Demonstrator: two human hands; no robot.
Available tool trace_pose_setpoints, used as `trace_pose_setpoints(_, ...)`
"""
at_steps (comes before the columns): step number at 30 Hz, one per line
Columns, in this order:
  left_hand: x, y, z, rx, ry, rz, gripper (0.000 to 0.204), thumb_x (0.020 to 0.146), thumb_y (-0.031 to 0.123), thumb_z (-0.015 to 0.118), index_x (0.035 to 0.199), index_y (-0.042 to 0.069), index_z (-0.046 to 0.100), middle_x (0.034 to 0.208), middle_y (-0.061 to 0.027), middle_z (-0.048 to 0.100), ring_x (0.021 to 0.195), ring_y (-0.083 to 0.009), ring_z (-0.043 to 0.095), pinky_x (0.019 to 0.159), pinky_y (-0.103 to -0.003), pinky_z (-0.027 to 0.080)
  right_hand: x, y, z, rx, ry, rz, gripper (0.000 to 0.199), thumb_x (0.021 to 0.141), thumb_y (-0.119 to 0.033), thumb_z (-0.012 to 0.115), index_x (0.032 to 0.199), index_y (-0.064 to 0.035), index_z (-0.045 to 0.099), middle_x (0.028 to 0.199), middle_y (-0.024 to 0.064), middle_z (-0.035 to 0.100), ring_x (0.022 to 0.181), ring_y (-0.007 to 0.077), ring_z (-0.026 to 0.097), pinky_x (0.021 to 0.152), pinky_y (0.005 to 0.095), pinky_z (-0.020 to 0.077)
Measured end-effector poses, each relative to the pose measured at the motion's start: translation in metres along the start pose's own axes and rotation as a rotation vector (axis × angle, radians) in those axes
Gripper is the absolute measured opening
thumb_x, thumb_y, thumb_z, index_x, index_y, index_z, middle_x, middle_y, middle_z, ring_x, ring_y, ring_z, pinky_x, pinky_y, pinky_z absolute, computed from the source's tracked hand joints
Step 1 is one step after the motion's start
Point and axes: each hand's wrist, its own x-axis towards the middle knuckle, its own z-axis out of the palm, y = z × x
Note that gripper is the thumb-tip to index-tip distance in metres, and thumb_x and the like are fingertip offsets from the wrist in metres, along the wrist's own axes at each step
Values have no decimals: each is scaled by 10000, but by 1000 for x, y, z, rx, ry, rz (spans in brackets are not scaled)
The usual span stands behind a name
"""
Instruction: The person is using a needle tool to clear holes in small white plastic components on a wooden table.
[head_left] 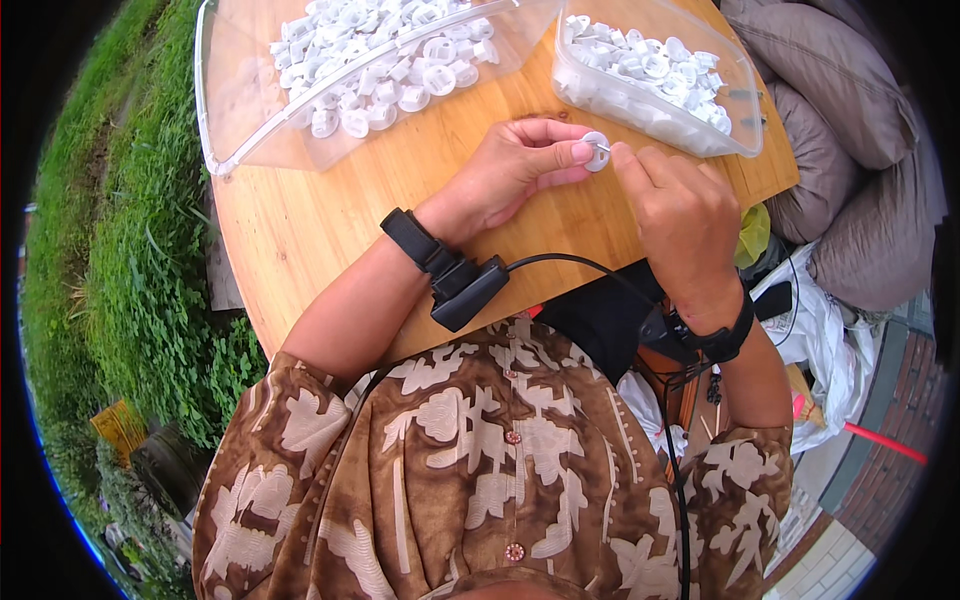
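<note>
My left hand (515, 165) pinches a small round white plastic piece (598, 161) between thumb and fingers, above the table. The piece is tilted, and a thin pin-like bit shows across its face. Close on the right, my right hand (685, 205) is closed, with thumb and forefinger pinched together at the piece's edge. Whatever lies between those fingertips is too small to make out. Beyond my hands stand a large clear plastic bin (240, 130) with many white plastic parts (385, 75) and a smaller clear tub (742, 100) with more white parts (655, 62).
Both containers sit on the round-edged wooden table (300, 215). A black cable (570, 257) runs from the device on my left wrist. Grey-brown padded fabric (830, 100) bulges at the right, above white plastic bags (820, 340). Grass (140, 200) borders the table's left side.
</note>
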Motion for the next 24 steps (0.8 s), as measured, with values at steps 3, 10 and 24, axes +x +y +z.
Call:
trace_pose_setpoints(3,1,-3,0,-12,-19,-21,255,880,113,630,1103,-8,606,1092,-83,629,1017,-161,606,895,-274,515,-2,-2,-2,-56,-2,-47,131,736,-108,598,860,-79,630,673,-6,518,601,137,547,529,290,417)
trace_pose_setpoints(10,0,4,-1,-15,-46,-62,262,880,130,632,1110,5,609,1101,-77,631,1031,-153,603,914,-275,505,0,15,-4,38,-3,-89,81,749,-93,577,829,-94,583,681,4,503,595,141,550,533,296,441)
trace_pose_setpoints(24,1,2,-2,20,-30,-28,274,867,108,646,1120,13,607,1106,-79,630,1045,-165,599,926,-293,496,1,24,-1,759,-179,287,91,856,-65,553,895,-2,606,772,198,612,731,389,589,615,445,451)
